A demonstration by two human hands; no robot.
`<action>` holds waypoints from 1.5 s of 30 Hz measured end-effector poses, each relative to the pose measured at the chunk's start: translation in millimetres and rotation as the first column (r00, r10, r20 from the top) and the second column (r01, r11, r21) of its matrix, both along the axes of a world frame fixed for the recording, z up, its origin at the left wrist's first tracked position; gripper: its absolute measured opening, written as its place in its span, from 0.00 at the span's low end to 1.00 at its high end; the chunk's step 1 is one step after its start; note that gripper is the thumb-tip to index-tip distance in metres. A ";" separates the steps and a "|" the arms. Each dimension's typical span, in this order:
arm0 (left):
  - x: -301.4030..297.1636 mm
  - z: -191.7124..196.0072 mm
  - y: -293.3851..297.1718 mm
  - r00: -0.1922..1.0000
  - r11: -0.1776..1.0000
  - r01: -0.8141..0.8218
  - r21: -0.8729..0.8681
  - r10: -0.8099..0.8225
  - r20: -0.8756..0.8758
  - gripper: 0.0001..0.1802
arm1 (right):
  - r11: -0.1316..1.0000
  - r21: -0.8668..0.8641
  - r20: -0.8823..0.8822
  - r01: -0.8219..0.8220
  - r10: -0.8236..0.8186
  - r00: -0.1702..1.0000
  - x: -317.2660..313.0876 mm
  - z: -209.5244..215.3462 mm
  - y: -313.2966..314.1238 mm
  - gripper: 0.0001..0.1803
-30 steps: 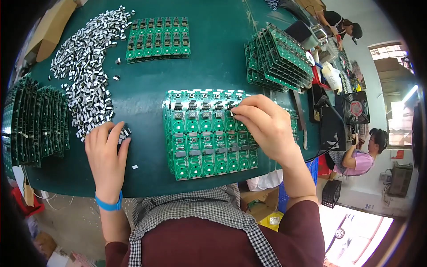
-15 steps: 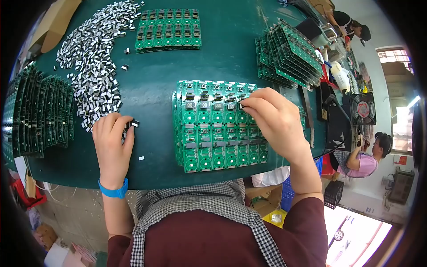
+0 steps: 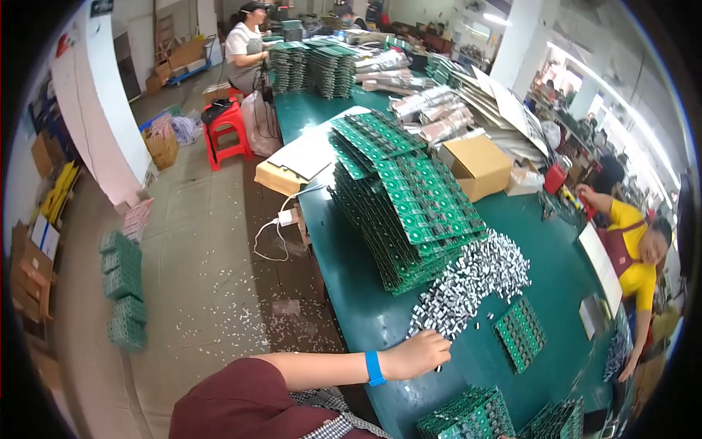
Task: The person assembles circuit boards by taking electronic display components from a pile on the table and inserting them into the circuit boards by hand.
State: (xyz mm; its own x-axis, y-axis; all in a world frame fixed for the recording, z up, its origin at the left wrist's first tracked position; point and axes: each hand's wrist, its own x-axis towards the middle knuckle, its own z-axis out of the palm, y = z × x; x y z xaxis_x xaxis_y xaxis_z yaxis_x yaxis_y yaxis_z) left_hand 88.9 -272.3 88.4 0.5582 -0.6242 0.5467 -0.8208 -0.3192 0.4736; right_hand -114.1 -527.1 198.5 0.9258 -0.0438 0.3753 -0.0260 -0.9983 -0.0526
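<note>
My left hand, with a blue band at its wrist, is closed over the green table at the near end of a heap of small black-and-white electronic components. One such component shows at its fingertips. Right of the heap lies a small stack of green circuit boards. Nearer, at the lower edge, is another board stack. I cannot make out my right hand in this view.
Beyond the heap rises a tall, leaning stack of circuit boards. A cardboard box stands behind it. A person in yellow is at the table's right side. A red stool and scattered white bits are on the floor.
My view has swung left and up, bringing in the floor and the far room. My right hand, earlier pinching at a board, has dropped out of sight. My left hand stays near the heap.
</note>
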 end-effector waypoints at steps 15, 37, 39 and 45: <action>9.9 11.2 3.8 0.972 0.914 -0.120 -0.388 0.029 -0.233 0.09 | 0.615 0.746 0.109 -0.255 0.264 0.958 -27.2 60.3 37.3 0.17; 15.7 20.8 0.2 0.996 0.847 -0.071 -0.526 0.028 -0.089 0.10 | -0.145 0.946 0.188 -0.291 0.974 0.127 28.4 157.2 137.3 0.13; 7.1 23.5 3.8 0.994 0.849 -0.079 -0.522 0.024 -0.111 0.11 | 0.167 0.967 -0.117 -0.191 0.962 0.246 12.8 149.7 135.9 0.18; -10.9 63.1 9.6 0.931 0.746 -0.032 -0.666 -0.220 -0.291 0.08 | 0.602 0.770 -0.253 -0.209 0.590 0.767 -9.0 109.1 122.3 0.07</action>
